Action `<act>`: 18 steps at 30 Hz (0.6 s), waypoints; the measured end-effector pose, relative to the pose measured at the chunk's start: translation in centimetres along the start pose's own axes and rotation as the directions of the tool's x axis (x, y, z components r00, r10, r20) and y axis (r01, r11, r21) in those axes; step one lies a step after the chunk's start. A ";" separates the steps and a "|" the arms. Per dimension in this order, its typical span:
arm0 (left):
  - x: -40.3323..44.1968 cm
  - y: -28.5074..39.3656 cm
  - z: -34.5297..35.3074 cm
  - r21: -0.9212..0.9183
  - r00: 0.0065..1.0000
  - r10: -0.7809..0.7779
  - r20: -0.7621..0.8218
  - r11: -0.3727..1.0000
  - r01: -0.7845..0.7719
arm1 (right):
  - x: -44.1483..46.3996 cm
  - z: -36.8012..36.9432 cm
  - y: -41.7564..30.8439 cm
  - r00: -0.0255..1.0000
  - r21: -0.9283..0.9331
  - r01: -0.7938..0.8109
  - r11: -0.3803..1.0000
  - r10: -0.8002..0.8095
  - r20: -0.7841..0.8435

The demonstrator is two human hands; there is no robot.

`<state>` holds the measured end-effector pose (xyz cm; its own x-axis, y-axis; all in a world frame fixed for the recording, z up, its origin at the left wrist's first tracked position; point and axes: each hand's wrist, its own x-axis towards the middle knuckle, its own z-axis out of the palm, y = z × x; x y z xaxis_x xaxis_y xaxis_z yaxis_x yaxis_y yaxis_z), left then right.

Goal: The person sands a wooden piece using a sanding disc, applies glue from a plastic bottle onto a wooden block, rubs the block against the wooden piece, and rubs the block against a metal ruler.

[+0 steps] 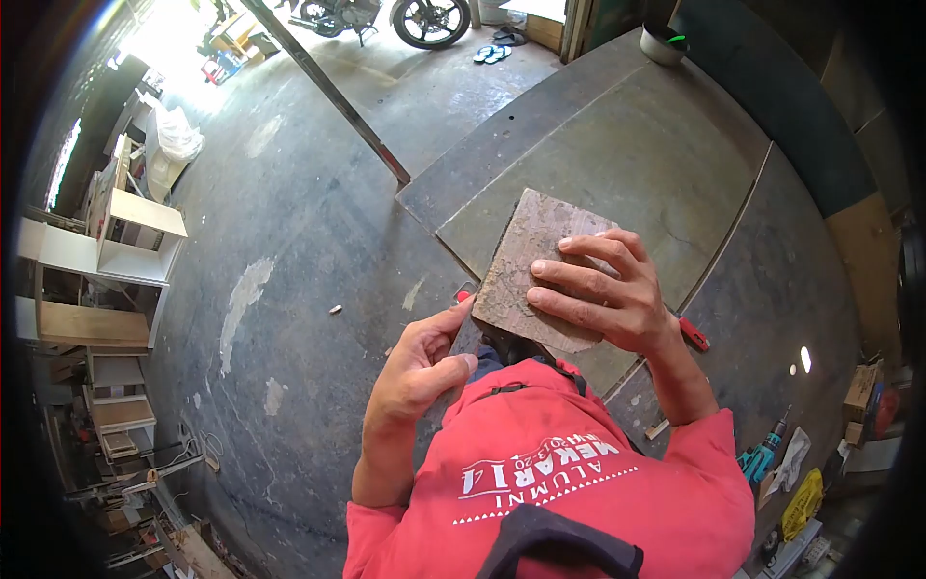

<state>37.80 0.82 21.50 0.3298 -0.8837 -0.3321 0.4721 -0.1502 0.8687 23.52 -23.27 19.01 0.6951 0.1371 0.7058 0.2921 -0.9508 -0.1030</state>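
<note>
My right hand (608,289) is spread over a rough, brownish block (526,256) with worn edges and a flaky surface. Its fingers lie across the top face, and the thumb is hidden. At the block's lower left edge, my left hand (420,362) pinches a flat grey piece (467,340) between thumb and fingers. The far end of that piece goes out of sight by the block, so its kind is not clear. A small red thing (464,295) shows just beyond the left fingertips.
A low table (598,145) stands ahead, with a red-handled tool (693,334) on its right part and a bowl (664,45) at its far end. A teal power drill (762,452) lies at right. White shelving (125,256) lines the left; a motorcycle (376,19) stands at the back.
</note>
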 end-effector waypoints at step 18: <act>-0.7 0.0 -0.9 -0.141 0.979 0.005 0.205 0.990 0.024 | -0.7 -0.3 0.4 1.000 -0.045 -0.027 0.999 0.027 0.008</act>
<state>38.34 1.84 21.43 0.1575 -0.9566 -0.2451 0.5908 -0.1076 0.7996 22.93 -23.89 18.67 0.7079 0.1135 0.6972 0.2435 -0.9657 -0.0900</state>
